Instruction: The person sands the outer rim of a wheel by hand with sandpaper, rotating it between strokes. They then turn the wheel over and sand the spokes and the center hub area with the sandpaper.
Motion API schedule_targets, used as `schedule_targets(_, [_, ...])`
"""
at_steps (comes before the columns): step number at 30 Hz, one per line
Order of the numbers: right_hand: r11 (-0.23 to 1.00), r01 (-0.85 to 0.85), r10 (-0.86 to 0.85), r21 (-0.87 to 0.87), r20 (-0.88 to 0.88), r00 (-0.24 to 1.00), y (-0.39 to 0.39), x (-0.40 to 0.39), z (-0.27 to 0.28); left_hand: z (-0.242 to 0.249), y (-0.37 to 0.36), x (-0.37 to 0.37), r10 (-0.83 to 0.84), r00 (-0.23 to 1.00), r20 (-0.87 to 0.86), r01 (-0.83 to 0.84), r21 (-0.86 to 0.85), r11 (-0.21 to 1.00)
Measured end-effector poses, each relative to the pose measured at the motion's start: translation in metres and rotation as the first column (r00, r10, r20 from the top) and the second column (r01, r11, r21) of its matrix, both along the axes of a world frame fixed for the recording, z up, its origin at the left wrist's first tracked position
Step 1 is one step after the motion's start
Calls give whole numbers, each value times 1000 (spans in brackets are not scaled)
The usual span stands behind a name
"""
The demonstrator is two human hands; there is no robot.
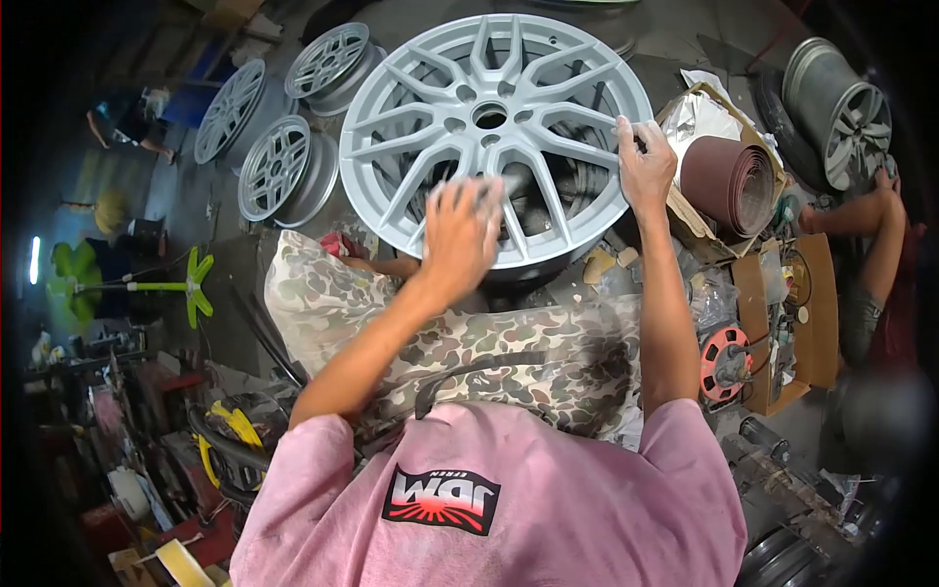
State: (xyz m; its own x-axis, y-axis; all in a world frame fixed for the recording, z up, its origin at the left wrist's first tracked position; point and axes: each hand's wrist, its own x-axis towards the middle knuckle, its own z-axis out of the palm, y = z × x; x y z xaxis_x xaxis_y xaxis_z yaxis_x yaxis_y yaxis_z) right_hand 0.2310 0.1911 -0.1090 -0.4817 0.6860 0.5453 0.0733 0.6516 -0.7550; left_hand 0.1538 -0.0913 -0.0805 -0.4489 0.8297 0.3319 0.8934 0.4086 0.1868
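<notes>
A large light-grey alloy wheel (384,119) with split spokes lies tilted in front of my knees, its face up. My left hand (458,235) is over the lower spokes, smeared by motion. Its fingers are curled down, and a greyish thing shows at the fingertips, too blurred to name. My right hand (648,168) grips the right edge of the wheel, thumb and fingers bent round the rim's lip. Pale dust coats the fingers of both hands. Camouflage cloth (489,352) covers my lap, just below the wheel.
Several other wheels (275,168) stand at upper left. To the right are a roll of brown sandpaper (726,186) in a carton, a red reel (726,364) and an open cardboard box (814,323). Another person's arm (851,220) reaches towards a wheel (857,132) at far right. A green fan (196,287) is left.
</notes>
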Motion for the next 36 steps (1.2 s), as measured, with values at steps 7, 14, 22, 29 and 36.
schedule_targets(7, [999, 14, -12, 49, -32, 999, 3, -1, -6, 0, -10, 10, -60, 995, -84, 61, 8, 998])
schedule_targets(14, [995, 8, 3, 103, -106, 994, 1, 0, -9, -3, -11, 16, -81, 993, -81, 79, -24, 997])
schedule_targets(22, [995, -10, 10, 100, -2, 1000, 1, 3, -13, -8, -2, 1, -82, 991, -101, 78, -48, 996])
schedule_targets(29, [997, -18, 16, 74, 28, 999, -1, 5, -7, 5, -8, -3, -150, 987, -49, 148, -44, 988])
schedule_targets(36, [998, 13, -13, 67, -1, 1000, -3, 4, -7, 9, -36, 54, -237, 970, 59, 242, -103, 965])
